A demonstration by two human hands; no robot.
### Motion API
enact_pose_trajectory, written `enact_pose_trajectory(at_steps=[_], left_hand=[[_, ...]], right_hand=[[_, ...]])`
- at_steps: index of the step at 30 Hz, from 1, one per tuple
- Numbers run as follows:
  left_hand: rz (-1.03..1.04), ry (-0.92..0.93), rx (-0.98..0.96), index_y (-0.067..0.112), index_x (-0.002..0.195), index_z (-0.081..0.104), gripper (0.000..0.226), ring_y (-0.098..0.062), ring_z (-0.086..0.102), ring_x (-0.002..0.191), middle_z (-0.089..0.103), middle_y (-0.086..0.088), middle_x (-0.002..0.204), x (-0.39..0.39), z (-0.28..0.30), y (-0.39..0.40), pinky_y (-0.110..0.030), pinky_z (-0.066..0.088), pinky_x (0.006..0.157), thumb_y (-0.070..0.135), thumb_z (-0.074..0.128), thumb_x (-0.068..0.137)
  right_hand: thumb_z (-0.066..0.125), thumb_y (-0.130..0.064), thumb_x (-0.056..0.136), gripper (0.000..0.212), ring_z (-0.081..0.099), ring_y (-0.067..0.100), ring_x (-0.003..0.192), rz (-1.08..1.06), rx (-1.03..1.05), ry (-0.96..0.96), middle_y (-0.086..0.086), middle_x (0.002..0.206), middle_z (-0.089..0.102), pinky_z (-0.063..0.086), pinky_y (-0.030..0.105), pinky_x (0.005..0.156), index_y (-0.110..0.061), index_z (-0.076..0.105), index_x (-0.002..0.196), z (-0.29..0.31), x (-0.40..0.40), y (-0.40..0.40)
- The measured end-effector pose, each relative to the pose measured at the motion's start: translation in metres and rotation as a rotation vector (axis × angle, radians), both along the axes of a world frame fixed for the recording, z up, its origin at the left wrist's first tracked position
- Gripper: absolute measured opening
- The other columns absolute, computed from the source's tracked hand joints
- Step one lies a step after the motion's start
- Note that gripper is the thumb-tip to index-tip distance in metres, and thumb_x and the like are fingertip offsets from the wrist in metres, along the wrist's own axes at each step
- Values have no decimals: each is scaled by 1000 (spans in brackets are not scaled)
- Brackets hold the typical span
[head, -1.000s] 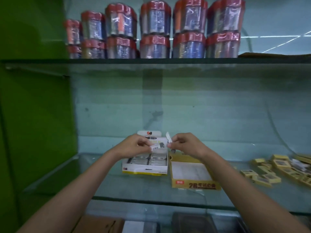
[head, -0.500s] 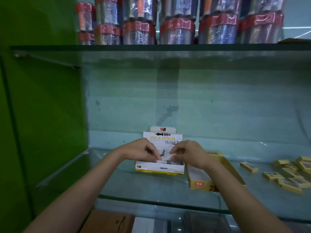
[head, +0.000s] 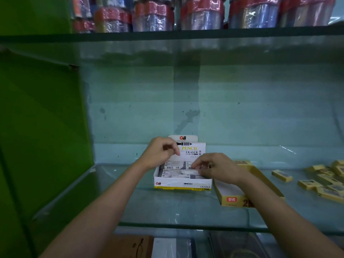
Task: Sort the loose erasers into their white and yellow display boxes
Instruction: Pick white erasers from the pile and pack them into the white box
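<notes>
**Cardboard tray nearly full as 1 more eraser goes in**

White eraser lies on top of the rows inside the white display box, and the right hand pinches its right end with curled fingertips, seemingly pressing it into place. The left hand hovers over the box's back left corner, fingers curled; whether it holds anything I cannot tell. Just to the right, touching or nearly touching the white box, sits the yellow display box, which looks empty in the part not hidden by the right forearm. Its yellow erasers lie scattered on the glass shelf, well apart to the right.

Risk, as I judge it: the white box looks tightly packed, so a forced eraser could ride up over its neighbours or skew a row. A hard push could also slide the light carton across the smooth glass. The right forearm crosses above the yellow box and could knock it when it withdraws.
</notes>
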State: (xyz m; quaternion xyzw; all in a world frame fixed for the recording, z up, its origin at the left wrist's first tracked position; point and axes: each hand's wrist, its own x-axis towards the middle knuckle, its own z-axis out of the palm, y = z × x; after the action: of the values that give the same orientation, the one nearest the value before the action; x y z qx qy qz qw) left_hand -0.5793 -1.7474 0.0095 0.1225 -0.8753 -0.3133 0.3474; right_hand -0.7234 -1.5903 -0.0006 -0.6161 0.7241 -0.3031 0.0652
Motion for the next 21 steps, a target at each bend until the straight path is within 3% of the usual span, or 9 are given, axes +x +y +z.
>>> enact_pose_trajectory(at_steps=[4, 8, 13, 17, 21], left_hand=[[61, 85, -8, 27, 60, 65, 45, -23, 64, 77, 66, 13, 69, 3, -9, -5, -30, 50, 76, -14, 53, 74], [67, 57, -30, 15, 70, 67, 36, -15, 64, 77, 67, 3, 73, 6, -13, -2, -25, 51, 76, -16, 48, 75], [65, 48, -49, 5, 77, 70, 36, 10, 58, 65, 67, -4, 74, 8, -14, 4, -8, 46, 68, -18, 42, 70], [99, 73, -49, 9, 74, 69, 38, 9, 58, 63, 69, -7, 75, 9, -17, -4, -21, 49, 73, -17, 42, 71], [122, 54, -99, 8, 72, 70, 35, 5, 59, 64, 67, -1, 69, 7, -19, -4, -26, 51, 73, -17, 45, 70]], right_hand=[[52, 2, 87, 26, 60, 7, 80, -66, -95, -34, -3, 89, 67, 40, 1, 72, -11, 70, 100, 0, -3, 1], [43, 13, 84, 36, 57, -13, 65, -86, -119, -36, 0, 83, 66, 41, -1, 69, -6, 70, 97, -1, -1, 3], [59, -3, 84, 20, 56, -9, 67, -79, -84, -24, -9, 80, 66, 40, 0, 68, -14, 72, 94, -1, 3, 3], [67, -7, 81, 17, 54, -9, 55, -47, -62, -40, -1, 82, 68, 39, 0, 59, -17, 73, 92, -1, 7, -1], [69, -14, 78, 20, 56, 2, 75, -4, 52, 67, -4, 86, 67, 40, 9, 72, -23, 71, 96, 6, 12, -8]])
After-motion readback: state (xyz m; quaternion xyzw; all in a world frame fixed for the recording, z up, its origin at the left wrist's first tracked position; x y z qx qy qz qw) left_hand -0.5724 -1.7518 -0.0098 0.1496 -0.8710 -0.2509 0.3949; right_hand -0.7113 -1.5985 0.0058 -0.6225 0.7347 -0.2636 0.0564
